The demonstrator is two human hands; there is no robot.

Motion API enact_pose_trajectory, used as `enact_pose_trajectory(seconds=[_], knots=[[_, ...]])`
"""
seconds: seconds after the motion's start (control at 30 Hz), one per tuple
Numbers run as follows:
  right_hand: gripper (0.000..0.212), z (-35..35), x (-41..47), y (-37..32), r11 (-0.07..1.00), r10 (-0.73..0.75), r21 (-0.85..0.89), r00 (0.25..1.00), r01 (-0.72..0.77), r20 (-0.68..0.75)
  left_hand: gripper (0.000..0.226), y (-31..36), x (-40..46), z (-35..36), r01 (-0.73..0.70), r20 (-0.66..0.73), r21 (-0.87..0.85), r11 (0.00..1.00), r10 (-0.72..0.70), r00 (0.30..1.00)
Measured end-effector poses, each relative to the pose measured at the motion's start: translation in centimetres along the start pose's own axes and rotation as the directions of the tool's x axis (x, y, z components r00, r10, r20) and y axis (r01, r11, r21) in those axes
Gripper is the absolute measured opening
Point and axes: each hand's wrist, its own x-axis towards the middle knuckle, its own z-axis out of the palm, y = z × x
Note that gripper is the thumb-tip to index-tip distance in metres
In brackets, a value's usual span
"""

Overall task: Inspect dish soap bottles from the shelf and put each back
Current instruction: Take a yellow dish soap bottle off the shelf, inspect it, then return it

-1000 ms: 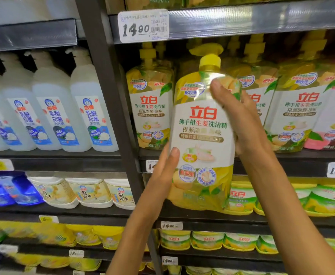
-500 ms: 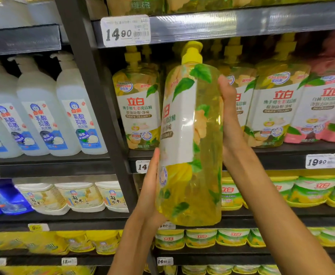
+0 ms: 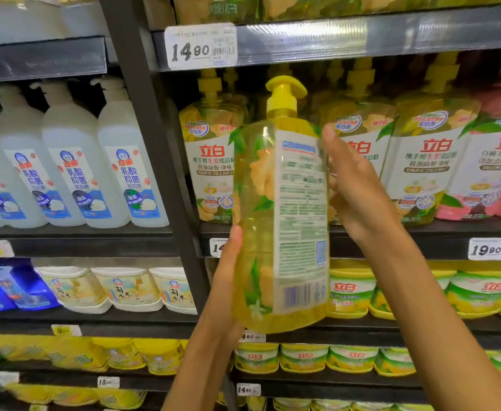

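I have a clear yellow soap bottle (image 3: 276,221) held upright in front of the shelf (image 3: 362,232), its smooth plastic body showing amber liquid, printed leaves and a white back label of fine print, with a round pump cap on top. My left hand (image 3: 227,292) cups the bottle's lower left side and base, fingers lying straight along the plastic, while my right hand (image 3: 353,185) curls around the upper right edge with the thumb on the label side. Behind it, matching yellow bottles (image 3: 213,161) stand in a row beside frosted white bottles (image 3: 124,164), and squat rounded tubs (image 3: 130,287) sit on the shelf below.
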Motion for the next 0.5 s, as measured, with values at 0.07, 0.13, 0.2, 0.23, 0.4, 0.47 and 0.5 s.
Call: enact_pose_trajectory(seconds=[0.07,0.13,0.2,0.23,0.4,0.47,0.5], knots=[[0.061,-0.1,0.2,0.2,0.989,0.046,0.133,0.990,-0.064,0.132,0.052,0.3,0.2,0.6,0.034,0.013,-0.076,0.997,-0.034,0.999],[0.047,0.3,0.2,0.5,0.951,0.072,0.274,0.967,-0.141,0.246,0.060,1.2,0.1,0.6,-0.070,-0.104,0.042,0.997,0.074,0.992],[0.038,0.4,0.2,0.7,0.931,0.060,0.336,0.966,-0.146,0.252,0.065,2.1,-1.1,0.7,-0.003,-0.201,-0.052,0.999,-0.008,0.980],[0.036,0.4,0.2,0.9,0.928,0.053,0.348,0.971,-0.133,0.231,0.061,1.4,-0.6,0.6,-0.002,-0.167,0.085,0.996,0.016,0.986],[0.031,-0.1,0.1,1.4,0.975,0.020,0.220,0.995,-0.040,0.094,0.047,1.1,-0.2,-0.3,0.136,0.002,0.292,0.947,-0.143,0.990],[0.036,-0.3,0.2,1.5,0.980,0.046,0.191,0.994,-0.064,0.094,0.036,1.1,-0.2,0.8,0.210,-0.041,0.306,0.929,-0.208,0.977],[0.040,-0.4,0.3,1.4,0.979,0.085,0.176,0.990,-0.103,0.111,0.036,0.9,-0.4,1.0,0.235,-0.043,0.261,0.936,-0.232,0.972]])
